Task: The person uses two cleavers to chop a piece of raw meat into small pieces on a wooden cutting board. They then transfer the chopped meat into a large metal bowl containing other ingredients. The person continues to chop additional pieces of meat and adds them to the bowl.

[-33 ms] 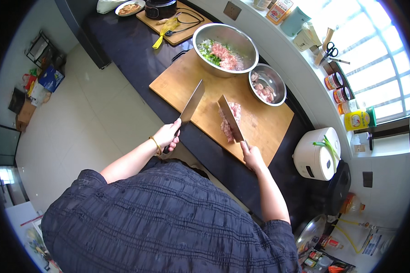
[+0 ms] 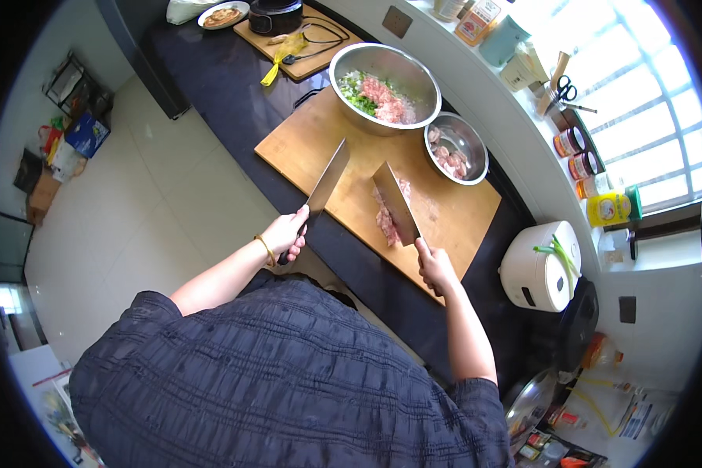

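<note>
My left hand [image 2: 287, 234] is closed round the handle of a cleaver [image 2: 329, 178], whose blade points away over the near left edge of a wooden cutting board [image 2: 300, 144]. In my right hand [image 2: 437, 269] is a second cleaver [image 2: 397, 204]. Its blade lies over a strip of chopped raw meat [image 2: 384, 223] on the board and hides part of it. Behind the board's middle stands a large steel bowl [image 2: 423, 82] with minced meat and chopped green and white vegetables. A smaller steel bowl [image 2: 476, 148] beside it holds pieces of raw meat.
A white rice cooker [image 2: 534, 265] with green onion stalks on top stands right of the board. Farther back, a smaller board [image 2: 320, 27] carries a black appliance and cord. Jars [image 2: 569, 141] and scissors [image 2: 566, 87] line the windowsill. A plate [image 2: 242, 9] of food sits far left.
The right cleaver's blade has tilted to show more of its flat side, and my right hand has shifted slightly right. My left hand has barely moved.
</note>
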Demonstrator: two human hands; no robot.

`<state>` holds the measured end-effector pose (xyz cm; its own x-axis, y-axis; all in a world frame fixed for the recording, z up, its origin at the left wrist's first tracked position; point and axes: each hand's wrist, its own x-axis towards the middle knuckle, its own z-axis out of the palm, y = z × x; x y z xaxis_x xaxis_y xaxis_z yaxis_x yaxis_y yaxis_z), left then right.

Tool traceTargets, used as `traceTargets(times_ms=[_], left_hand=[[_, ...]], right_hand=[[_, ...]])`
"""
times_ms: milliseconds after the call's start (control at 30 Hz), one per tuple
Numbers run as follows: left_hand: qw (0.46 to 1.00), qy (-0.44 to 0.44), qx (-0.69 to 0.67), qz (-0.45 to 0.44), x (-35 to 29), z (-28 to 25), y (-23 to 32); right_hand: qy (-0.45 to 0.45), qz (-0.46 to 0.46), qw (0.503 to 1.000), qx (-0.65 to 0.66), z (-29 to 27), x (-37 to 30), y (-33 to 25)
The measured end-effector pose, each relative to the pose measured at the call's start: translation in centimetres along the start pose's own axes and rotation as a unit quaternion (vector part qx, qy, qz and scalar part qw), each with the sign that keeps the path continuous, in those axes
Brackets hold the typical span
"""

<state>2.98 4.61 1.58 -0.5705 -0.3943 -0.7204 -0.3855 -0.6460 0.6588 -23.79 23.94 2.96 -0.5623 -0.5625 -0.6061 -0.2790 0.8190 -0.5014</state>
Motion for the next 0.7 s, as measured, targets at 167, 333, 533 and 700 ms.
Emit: traceTargets(times_ms=[167, 333, 533, 700], left_hand=[[1.0, 0.007, 0.008, 0.002, 0.5, -0.1, 0.0], [1.0, 0.007, 0.0, 0.0, 0.4, 0.0, -0.3], [1.0, 0.002, 0.003, 0.002, 0.4, 0.2, 0.0], [1.0, 0.011, 0.015, -0.004, 0.2, 0.2, 0.0]], right_hand=[[0.043, -0.051, 0.993, 0.1, 0.2, -0.6, -0.7], [-0.011, 0.033, 0.999, -0.023, -1.5, -0.5, -2.8], [0.032, -0.026, 0.999, -0.001, 0.5, 0.3, -0.1], [-0.005, -0.004, 1.0, -0.009, -2.8, -0.3, -2.8]])
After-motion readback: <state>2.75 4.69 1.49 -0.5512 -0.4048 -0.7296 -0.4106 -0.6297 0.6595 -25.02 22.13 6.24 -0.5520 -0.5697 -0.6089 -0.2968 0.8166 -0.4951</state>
